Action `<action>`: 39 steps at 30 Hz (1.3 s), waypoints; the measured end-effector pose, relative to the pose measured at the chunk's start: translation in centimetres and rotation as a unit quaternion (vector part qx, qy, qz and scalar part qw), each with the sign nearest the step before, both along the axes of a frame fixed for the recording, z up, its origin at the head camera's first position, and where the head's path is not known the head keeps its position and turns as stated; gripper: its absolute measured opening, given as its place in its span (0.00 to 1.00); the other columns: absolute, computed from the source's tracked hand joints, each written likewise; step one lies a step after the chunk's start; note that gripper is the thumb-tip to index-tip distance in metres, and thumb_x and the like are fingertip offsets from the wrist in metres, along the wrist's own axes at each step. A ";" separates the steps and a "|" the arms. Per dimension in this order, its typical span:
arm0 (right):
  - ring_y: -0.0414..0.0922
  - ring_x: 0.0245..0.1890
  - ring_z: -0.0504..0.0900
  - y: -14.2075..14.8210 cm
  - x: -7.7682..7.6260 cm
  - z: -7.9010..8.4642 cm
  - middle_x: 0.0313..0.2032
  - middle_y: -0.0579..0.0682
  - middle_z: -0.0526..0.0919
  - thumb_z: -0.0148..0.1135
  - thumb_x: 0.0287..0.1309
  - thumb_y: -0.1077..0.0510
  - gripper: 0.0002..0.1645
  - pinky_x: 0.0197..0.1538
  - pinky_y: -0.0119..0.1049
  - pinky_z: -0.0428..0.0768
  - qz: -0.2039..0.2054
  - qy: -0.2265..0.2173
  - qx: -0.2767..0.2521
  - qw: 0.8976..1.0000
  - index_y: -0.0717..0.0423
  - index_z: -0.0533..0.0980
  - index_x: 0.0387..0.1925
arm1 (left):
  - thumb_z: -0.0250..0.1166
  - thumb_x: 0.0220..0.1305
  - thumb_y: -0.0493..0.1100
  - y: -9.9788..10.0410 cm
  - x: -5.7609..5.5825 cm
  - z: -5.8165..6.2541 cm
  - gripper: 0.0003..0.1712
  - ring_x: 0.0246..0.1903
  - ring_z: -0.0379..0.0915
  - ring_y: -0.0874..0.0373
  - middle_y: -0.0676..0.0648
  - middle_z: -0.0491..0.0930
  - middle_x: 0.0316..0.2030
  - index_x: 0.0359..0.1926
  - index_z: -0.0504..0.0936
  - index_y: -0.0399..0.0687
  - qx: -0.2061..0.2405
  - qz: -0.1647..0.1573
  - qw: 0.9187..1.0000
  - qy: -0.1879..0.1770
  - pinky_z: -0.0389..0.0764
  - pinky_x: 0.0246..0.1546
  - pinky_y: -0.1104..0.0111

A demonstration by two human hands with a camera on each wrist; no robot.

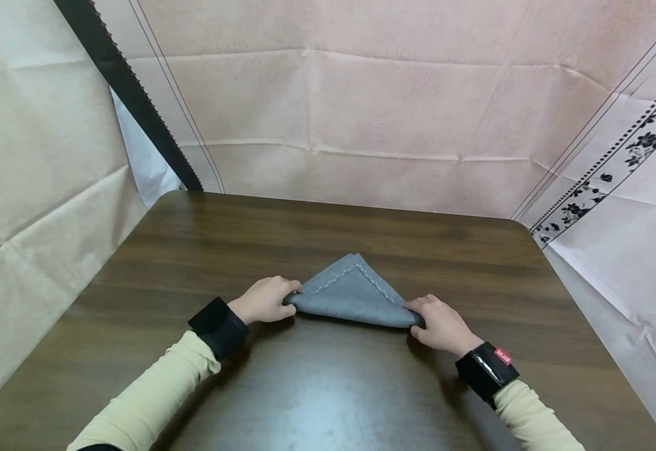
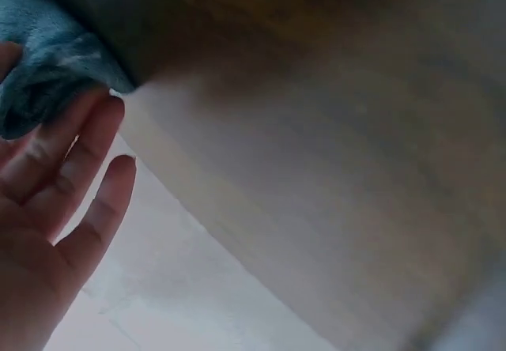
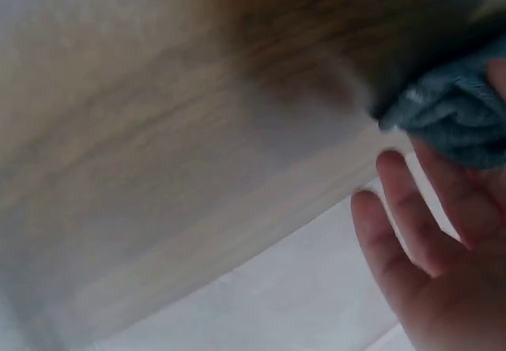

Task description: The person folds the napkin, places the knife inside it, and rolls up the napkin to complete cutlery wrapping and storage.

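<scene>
A blue-grey cloth (image 1: pixel 350 291) with a light dashed stitch line lies on the table, its near edge rolled and its far part a triangle pointing away. My left hand (image 1: pixel 268 299) pinches the left end of the roll between thumb and fingers. At the right end, my right hand (image 1: pixel 442 322) pinches the roll the same way. The left wrist view shows the bunched cloth end (image 2: pixel 55 66) at the fingertips of the left hand (image 2: pixel 59 185). Layers of the rolled end (image 3: pixel 455 114) show in the right wrist view, above the extended lower fingers of the right hand (image 3: pixel 435 248).
The dark brown wooden table (image 1: pixel 193 250) has rounded far corners. Pale creased sheets (image 1: pixel 362 113) hang behind it and at both sides, one with a black strip (image 1: pixel 131 94), another with a black floral band (image 1: pixel 615 169). Dark bands with cameras wrap both wrists.
</scene>
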State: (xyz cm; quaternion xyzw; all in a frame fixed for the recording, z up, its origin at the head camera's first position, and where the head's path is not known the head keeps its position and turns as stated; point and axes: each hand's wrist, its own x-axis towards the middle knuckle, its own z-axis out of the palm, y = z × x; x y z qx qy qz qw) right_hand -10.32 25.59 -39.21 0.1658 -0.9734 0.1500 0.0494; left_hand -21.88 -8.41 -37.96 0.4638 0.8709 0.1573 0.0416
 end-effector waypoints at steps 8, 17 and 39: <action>0.45 0.33 0.73 1.4 -0.5 0.4 0.37 0.54 0.78 0.53 0.59 0.63 0.20 0.37 0.40 0.70 -0.006 -0.105 -0.128 0.986 0.63 0.69 0.53 | 0.47 0.64 0.34 -0.7 -0.8 -0.6 0.20 0.10 0.51 0.66 0.57 0.58 0.12 0.56 0.67 0.35 0.052 0.006 0.988 -0.145 0.60 0.17 0.73; 0.41 0.18 0.68 0.5 -2.2 0.1 0.19 0.48 0.70 0.45 0.65 0.61 0.19 0.26 0.36 0.68 -0.075 -0.093 -0.110 0.987 0.69 0.67 0.54 | 0.48 0.68 0.39 1.0 -1.9 -0.8 0.17 0.18 0.66 0.61 0.49 0.73 0.24 0.53 0.70 0.34 -0.014 0.089 0.993 -0.076 0.70 0.25 0.67; 0.52 0.43 0.74 -1.9 -2.3 -1.0 0.43 0.56 0.76 0.70 0.41 0.59 0.32 0.42 0.46 0.75 0.020 0.094 0.041 0.995 0.62 0.71 0.51 | 0.64 0.52 0.36 3.9 1.1 -0.4 0.29 0.46 0.70 0.45 0.38 0.73 0.47 0.57 0.70 0.39 -0.079 -0.029 0.986 0.142 0.72 0.44 0.58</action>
